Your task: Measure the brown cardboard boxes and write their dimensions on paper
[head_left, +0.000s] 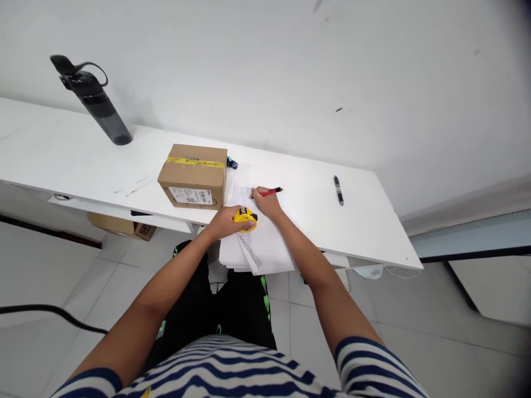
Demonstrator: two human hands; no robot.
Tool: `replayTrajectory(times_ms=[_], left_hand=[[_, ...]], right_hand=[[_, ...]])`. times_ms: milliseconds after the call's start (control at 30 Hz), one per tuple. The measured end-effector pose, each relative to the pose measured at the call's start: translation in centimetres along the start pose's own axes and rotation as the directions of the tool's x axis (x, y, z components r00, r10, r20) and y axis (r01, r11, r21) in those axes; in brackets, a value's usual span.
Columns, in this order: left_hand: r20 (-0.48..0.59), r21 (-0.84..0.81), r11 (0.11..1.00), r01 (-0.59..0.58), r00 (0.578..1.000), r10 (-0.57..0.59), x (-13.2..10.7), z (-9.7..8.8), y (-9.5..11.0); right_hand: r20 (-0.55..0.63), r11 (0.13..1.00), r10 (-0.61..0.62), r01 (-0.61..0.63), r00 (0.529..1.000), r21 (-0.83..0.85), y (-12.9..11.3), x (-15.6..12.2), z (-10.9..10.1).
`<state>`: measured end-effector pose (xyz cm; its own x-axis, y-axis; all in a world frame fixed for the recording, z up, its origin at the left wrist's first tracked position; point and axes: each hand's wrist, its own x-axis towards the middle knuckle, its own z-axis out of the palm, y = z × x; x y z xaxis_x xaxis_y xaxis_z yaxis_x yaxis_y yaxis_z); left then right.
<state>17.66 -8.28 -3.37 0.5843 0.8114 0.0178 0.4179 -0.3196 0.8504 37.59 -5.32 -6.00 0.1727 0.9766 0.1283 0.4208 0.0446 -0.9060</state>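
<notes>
My left hand [226, 221] is closed around a yellow tape measure [245, 217], resting on a stack of white paper [265, 243] at the front edge of the white desk [62, 160]. My right hand [265, 202] grips a red pen [271, 192] with its tip on a printed sheet [244, 193] lying on the stack. A taped cardboard box [193, 176] with a white label stands just left of the hands.
A dark water bottle [97, 102] stands at the back left by the white wall. A black marker [339, 190] lies on the desk to the right. Another cardboard box [124, 225] sits under the desk. A black cable [53, 315] runs across the tiled floor.
</notes>
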Motion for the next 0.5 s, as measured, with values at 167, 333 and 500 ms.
replayTrajectory(times_ms=[167,333,500], left_hand=[[0.008,-0.017,1.0,-0.009,1.0,0.009,0.04,-0.15,-0.08],[0.039,-0.058,0.998,-0.007,0.999,0.009,-0.06,-0.38,0.11],[0.061,-0.086,0.996,-0.004,0.998,0.009,0.0,-0.5,0.03]], right_hand=[[0.013,1.0,0.015,-0.015,1.0,-0.005,0.15,-0.01,0.18],[0.014,1.0,0.031,-0.031,0.999,0.004,0.12,0.03,0.07],[0.005,0.999,0.044,-0.044,0.999,0.005,-0.07,0.07,-0.13]])
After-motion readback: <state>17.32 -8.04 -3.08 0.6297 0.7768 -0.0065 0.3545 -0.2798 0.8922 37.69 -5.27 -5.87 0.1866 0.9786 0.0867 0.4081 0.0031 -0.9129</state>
